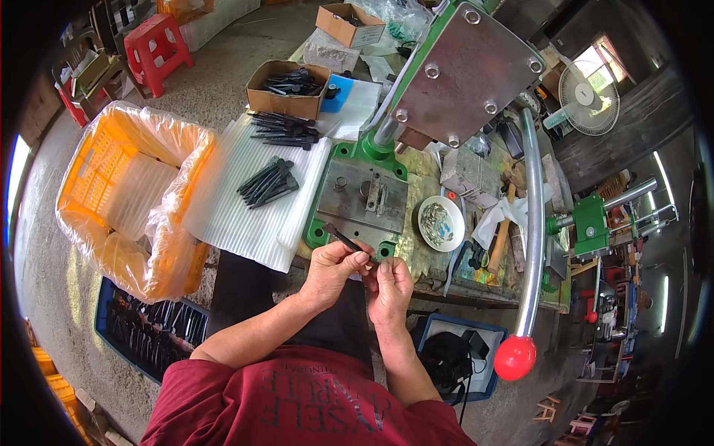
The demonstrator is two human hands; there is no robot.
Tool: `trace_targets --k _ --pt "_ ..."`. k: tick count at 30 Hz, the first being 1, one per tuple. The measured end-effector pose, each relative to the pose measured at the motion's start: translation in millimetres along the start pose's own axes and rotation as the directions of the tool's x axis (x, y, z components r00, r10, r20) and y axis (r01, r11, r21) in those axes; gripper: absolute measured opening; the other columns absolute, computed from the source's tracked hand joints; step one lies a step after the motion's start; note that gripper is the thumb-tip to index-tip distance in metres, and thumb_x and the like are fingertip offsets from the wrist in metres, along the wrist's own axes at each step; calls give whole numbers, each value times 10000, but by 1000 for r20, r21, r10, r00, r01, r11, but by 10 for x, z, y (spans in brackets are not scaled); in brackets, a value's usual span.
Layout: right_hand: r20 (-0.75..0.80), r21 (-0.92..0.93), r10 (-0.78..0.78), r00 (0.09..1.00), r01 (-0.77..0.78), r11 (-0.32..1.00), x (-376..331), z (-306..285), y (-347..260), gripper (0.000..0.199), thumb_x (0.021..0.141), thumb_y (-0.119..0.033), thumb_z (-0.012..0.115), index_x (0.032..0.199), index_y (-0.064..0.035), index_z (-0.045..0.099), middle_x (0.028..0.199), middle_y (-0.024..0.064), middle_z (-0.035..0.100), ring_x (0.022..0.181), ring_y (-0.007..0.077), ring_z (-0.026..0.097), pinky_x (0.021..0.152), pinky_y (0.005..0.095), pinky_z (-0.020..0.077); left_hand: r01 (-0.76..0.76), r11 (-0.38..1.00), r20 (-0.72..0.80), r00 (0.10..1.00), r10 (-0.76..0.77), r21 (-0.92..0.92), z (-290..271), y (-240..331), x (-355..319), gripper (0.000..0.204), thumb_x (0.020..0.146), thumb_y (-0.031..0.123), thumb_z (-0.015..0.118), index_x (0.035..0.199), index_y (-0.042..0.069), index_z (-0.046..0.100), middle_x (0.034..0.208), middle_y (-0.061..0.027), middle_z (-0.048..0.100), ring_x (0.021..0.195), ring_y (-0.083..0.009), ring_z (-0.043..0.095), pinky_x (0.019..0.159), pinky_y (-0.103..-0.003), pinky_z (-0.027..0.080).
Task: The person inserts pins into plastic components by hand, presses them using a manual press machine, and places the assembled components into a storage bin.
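Steady the slender black part (342, 238) by the near edge of the metal plate (341, 202), clamped between thumb and fingers of the left hand (335, 269); press lightly and evenly with the right hand (390, 290), pinched on its near end, any smaller piece there too hidden to tell; keep clear of the lever (535, 208), well right, beyond the bowl (460, 223) of metal pieces (435, 223)

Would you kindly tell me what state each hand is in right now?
Left hand: closed, holding a slim black part.
Right hand: closed in a pinch near the part's end; what it grips, if anything, cannot be told.
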State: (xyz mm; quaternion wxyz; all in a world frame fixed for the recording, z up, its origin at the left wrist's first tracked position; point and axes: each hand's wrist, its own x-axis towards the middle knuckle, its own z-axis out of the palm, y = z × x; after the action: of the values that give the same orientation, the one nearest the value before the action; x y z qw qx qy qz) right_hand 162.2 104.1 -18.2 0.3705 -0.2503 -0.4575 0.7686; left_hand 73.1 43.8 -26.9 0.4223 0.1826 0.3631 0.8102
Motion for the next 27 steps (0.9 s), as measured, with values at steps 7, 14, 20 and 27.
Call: trace_targets --k 7,14,20,27 --pt "-6 15 46 999 -46 999 63 -22 46 144 807 -168 545 796 -50 463 622 -16 438 507 56 369 464 182 314 -56 997 -41 997 58 49 10 44 22 110 773 65 556 866 8 571 796 -60 593 639 -96 546 598 -230 474" --pt "-36 8 67 997 -67 998 115 40 14 155 798 -181 560 808 -58 466 649 -21 442 519 52 376 476 179 322 -38 999 -34 999 39 34 -9 107 80 111 783 67 545 871 2 561 786 -67 589 666 -114 562 604 -232 482" --pt "52 107 12 999 -17 994 107 -88 8 133 820 -185 496 825 -58 454 666 41 443 541 110 373 509 225 332 -109 925 -66 988 142 364 35 425 425 108 806 78 514 852 -11 556 721 -64 585 642 -113 559 583 -227 471" --pt "52 115 -20 998 14 993 49 -183 20 153 829 -188 488 814 -41 445 663 45 455 524 97 389 475 201 326 -243 756 11 954 299 607 -153 406 978 90 767 25 554 853 3 569 700 -17 571 623 -77 538 534 -198 454"
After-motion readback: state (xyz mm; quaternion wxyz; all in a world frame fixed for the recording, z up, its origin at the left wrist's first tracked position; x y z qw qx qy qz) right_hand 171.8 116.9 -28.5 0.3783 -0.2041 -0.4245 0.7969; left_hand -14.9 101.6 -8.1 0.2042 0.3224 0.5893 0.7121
